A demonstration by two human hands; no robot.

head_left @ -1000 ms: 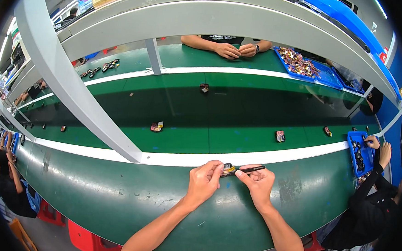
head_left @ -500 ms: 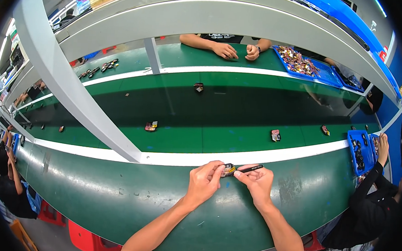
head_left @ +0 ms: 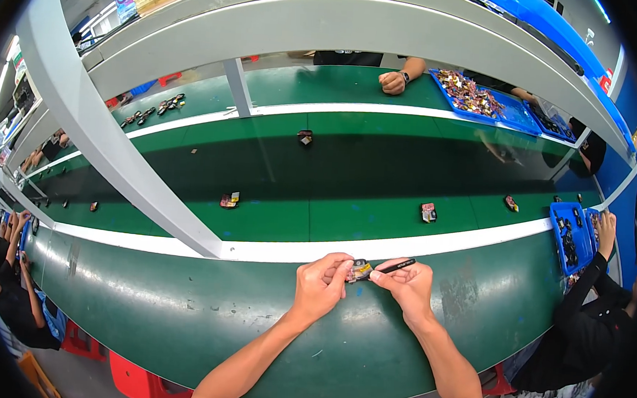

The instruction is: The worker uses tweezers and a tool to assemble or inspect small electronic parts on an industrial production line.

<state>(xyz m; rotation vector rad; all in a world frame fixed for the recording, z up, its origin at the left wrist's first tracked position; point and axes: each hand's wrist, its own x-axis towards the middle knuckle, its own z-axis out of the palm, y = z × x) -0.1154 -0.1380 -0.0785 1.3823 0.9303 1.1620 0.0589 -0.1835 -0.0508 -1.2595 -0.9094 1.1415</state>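
In my left hand (head_left: 322, 281), the fingertips and thumb are closed on a small electronic assembly (head_left: 360, 271) with black, yellow and reddish parts. The hand holds it just above the near green worktop (head_left: 245, 318). My right hand (head_left: 409, 286) pinches slim black tweezers (head_left: 396, 266), whose thick end points up and right. Their tip end meets the assembly's right side. The tip itself is too small to make out. My fingers cover parts of both things.
Similar assemblies (head_left: 229, 200) (head_left: 428, 212) lie on the green conveyor belt (head_left: 273, 222) beyond a white rail (head_left: 293, 248). A slanting grey post (head_left: 131, 158) stands left. Blue trays (head_left: 573, 240) of parts sit right, by a co-worker's hand (head_left: 607, 233). Another person's fist (head_left: 393, 82) rests opposite.
Pieces on the belt have shifted slightly left. Across the belt, one of the other person's hands has gone out of view. My hands keep nearly the same pose and hold.
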